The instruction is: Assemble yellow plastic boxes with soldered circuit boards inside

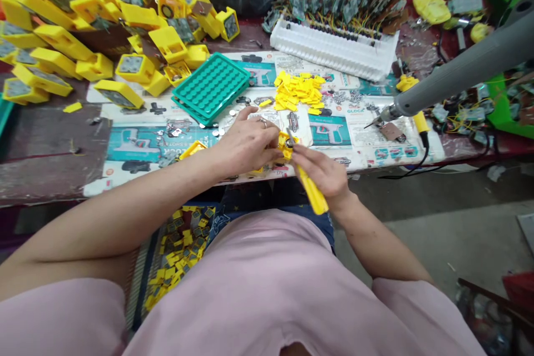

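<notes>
My left hand (246,143) is closed around a small yellow plastic part (287,144) at the table's front edge. My right hand (323,171) grips a yellow-handled screwdriver (312,193), its metal tip set against that part. Both hands meet just above my lap. A ring shows on a left finger.
A green dimpled tray (211,87) lies behind my left hand. A heap of small yellow pieces (298,90) is at centre. Yellow housings (83,28) pile up far left. A white rack with wired boards (334,44) stands at the back. A grey tool arm (459,69) reaches in from the right. More yellow bits (179,250) sit by my lap.
</notes>
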`<state>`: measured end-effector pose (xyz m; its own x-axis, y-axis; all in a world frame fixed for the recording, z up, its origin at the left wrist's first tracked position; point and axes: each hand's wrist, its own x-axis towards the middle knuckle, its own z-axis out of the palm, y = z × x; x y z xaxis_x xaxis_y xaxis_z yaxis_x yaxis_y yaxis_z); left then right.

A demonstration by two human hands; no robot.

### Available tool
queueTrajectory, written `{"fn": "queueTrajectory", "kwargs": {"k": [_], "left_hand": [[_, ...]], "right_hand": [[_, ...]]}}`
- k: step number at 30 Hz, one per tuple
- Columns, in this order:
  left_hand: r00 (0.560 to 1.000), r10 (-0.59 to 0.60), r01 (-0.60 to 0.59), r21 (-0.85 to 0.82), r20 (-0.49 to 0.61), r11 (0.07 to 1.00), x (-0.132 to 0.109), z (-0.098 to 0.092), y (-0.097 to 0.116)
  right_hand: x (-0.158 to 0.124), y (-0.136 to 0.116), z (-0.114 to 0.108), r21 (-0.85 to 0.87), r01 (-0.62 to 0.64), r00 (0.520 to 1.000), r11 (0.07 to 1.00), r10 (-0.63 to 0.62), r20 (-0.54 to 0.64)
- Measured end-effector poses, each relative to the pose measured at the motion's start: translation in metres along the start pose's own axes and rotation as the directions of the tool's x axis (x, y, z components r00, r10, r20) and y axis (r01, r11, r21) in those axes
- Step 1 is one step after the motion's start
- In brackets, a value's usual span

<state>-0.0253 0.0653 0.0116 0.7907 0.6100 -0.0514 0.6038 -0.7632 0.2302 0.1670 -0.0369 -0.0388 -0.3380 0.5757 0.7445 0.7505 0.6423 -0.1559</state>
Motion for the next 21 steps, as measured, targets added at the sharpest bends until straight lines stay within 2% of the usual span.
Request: {"fn": "queueTrajectory", "kwargs": {"k": [2, 4, 8, 10, 14, 17, 21], "left_hand": [[1.000, -0.011, 0.011, 0.009, 0.017, 1.000, -0.001, -0.001, 0.000], [1.000, -0.017, 0.016, 0.011, 0.020, 1.000, -0.001, -0.001, -0.001], [0.999, 0.017, -0.017, 0.018, -0.031, 1.000, 0.000, -0.003, 0.003], [1.000, 0.023, -0.022, 0.055, -0.018, 0.998, 0.003, -0.004, 0.006], [0.996, -0.044, 0.036, 0.112, 0.072, 0.993, 0.009, -0.002, 0.009], [0.995, -0.062, 0.055, 0.094, 0.074, 0.994, 0.010, -0.001, 0.009], [0.994, -0.071, 0.063, 0.097, 0.088, 0.993, 0.010, -0.001, 0.009]], "right_hand": [[-0.002, 0.003, 0.000, 0.067, -0.159, 0.979, 0.985, 0.166, -0.121], [-0.002, 0.005, -0.004, 0.155, -0.273, 0.932, 0.949, 0.301, -0.204], [0.000, 0.002, -0.014, 0.230, -0.340, 0.892, 0.912, 0.390, -0.228], [0.000, 0.000, -0.017, 0.249, -0.364, 0.882, 0.898, 0.418, -0.218], [-0.001, -0.002, -0.018, 0.291, -0.328, 0.921, 0.899, 0.372, -0.114], [0.003, -0.002, -0.016, 0.275, -0.271, 0.955, 0.922, 0.293, -0.040], [0.009, 0.001, -0.012, 0.231, -0.211, 0.976, 0.950, 0.219, -0.010]]}}
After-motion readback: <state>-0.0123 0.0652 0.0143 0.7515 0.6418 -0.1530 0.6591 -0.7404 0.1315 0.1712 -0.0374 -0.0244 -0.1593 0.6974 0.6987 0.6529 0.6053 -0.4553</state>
